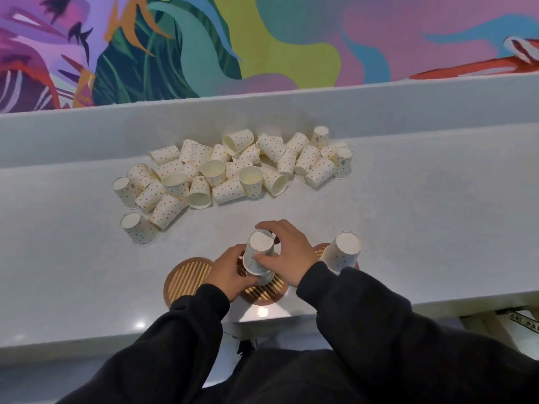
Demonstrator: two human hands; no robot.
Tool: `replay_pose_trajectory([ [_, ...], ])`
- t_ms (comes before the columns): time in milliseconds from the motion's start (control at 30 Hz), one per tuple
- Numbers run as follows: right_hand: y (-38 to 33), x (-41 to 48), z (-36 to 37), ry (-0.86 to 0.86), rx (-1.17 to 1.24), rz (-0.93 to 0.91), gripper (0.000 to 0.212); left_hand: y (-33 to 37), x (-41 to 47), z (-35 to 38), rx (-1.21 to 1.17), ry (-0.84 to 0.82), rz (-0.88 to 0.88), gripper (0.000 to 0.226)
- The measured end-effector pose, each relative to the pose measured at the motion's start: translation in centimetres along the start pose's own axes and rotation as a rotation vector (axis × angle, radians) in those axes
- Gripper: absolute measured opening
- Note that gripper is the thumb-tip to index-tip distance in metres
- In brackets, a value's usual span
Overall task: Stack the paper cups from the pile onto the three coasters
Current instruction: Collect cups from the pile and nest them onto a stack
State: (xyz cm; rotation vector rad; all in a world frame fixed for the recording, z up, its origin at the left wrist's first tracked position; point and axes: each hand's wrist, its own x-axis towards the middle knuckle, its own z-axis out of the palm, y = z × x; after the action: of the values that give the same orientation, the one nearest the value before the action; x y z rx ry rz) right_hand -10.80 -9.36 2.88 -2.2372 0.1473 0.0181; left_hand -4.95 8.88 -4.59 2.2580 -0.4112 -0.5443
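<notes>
A pile of several dotted white paper cups (233, 170) lies on its sides across the middle of the grey counter. Three round wooden coasters sit near the front edge. The left coaster (186, 279) is bare. On the middle coaster (264, 293) stands an upside-down cup stack (259, 255); my left hand (230, 272) grips its lower part and my right hand (287, 252) holds its upper part. The right coaster (320, 252) is mostly hidden under another upside-down cup stack (341, 252).
One cup (139, 228) stands upside down apart from the pile at the left. The grey counter (437, 228) has a raised back ledge under a colourful mural wall. Its front edge runs just below the coasters.
</notes>
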Motion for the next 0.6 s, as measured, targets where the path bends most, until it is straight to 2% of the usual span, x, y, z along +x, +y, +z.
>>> replay_pose_trajectory([
  [200,1.5,0.0,2.9,-0.071,0.011,0.020,0.059,-1.0,0.1,0.5,-0.026,-0.034,-0.009,0.075],
  [367,2.4,0.0,4.3,-0.100,0.091,0.131,0.062,-1.4,0.1,0.6,-0.008,-0.058,-0.011,0.074],
  [600,3.3,-0.2,4.3,-0.164,0.100,0.225,0.083,-1.4,1.8,-1.7,0.164,-0.156,0.041,0.069],
])
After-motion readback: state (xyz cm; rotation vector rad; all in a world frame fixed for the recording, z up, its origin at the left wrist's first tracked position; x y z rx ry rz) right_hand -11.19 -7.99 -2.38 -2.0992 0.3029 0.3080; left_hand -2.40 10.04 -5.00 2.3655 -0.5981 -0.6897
